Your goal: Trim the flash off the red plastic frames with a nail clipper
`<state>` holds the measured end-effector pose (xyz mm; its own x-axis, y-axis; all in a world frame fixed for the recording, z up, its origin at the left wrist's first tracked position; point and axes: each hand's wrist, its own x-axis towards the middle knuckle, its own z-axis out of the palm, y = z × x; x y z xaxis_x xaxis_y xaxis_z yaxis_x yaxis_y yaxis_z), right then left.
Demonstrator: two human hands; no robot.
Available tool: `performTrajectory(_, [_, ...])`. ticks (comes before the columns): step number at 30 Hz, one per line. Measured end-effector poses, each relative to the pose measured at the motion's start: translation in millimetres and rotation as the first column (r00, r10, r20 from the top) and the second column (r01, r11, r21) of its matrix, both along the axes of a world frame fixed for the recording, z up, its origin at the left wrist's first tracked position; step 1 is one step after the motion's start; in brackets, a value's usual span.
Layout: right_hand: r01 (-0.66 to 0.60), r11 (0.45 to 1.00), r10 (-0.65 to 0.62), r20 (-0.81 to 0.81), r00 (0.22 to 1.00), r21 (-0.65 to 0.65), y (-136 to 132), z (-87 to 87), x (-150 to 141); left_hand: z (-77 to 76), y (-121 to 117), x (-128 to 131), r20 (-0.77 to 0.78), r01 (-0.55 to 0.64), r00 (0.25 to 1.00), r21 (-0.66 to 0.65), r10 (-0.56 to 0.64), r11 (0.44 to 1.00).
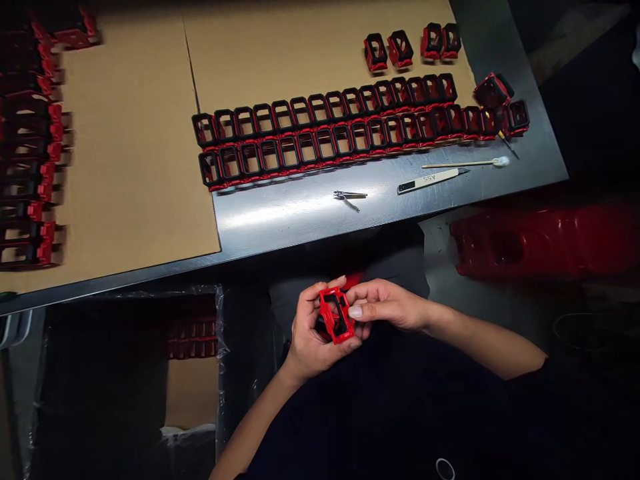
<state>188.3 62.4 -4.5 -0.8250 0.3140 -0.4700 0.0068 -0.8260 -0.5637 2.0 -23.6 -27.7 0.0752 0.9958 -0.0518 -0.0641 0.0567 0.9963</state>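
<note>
A small red and black plastic frame is held over my lap, its red face turned up. My left hand wraps around it from the left and below. From the right, my right hand grips its edge, the thumb pressed on the red rim and the fingers partly hidden behind. On the table's metal edge above lie nail clippers, a white utility knife and a cotton swab. Two long rows of similar red and black frames stand behind these tools.
Cardboard covers much of the metal table. More frames are stacked at the left, and several stand at the back right. A red plastic stool is at right. Below left, a plastic-lined container holds frames and cardboard.
</note>
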Motion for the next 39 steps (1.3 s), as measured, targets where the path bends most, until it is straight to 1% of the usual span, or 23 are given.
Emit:
performTrajectory(5, [0.043, 0.999, -0.043, -0.011, 0.999, 0.001, -1.1, -0.6, -0.5, -1.4, 0.8, 0.3, -0.024, 0.008, 1.000, 0.016, -0.008, 1.000])
performTrajectory(12, [0.098, 0.995, -0.098, -0.005, 0.995, 0.029, -3.0, 0.6, -1.6, -1.2, 2.5, 0.1, -0.097, 0.002, 0.995, 0.047, 0.003, 0.999])
performTrajectory(19, [0.105, 0.994, -0.106, 0.033, 0.994, 0.012, -3.9, -3.6, -0.9, 5.5, 6.0, 0.7, -0.242, -0.018, 0.970, 0.036, 0.027, 0.999])
performTrajectory(24, [0.109, 0.994, -0.109, 0.026, 0.994, -0.010, -4.7, -8.0, -0.8, 7.6, 6.2, 1.5, -0.322, -0.040, 0.945, 0.036, 0.049, 0.999])
performTrajectory(28, [0.115, 0.993, -0.115, 0.006, 0.993, -0.016, -6.1, -7.9, -0.8, 5.8, 6.7, 1.6, -0.385, -0.051, 0.919, 0.091, 0.082, 0.995])
performTrajectory(32, [0.164, 0.986, -0.163, 0.012, 0.986, -0.031, -6.7, -6.3, -1.7, 3.1, 8.5, 0.9, -0.435, -0.040, 0.895, 0.143, 0.099, 0.989])
performTrajectory(36, [0.196, 0.980, -0.195, 0.030, 0.980, -0.027, -4.0, -5.4, -4.6, 0.6, 8.4, -6.1, -0.458, -0.029, 0.884, 0.152, 0.097, 0.988])
performTrajectory(39, [0.190, 0.982, -0.190, 0.076, 0.979, 0.000, 0.5, -4.4, -7.9, 0.0, 6.2, -17.8, -0.419, -0.069, 0.901, 0.115, 0.111, 0.991])
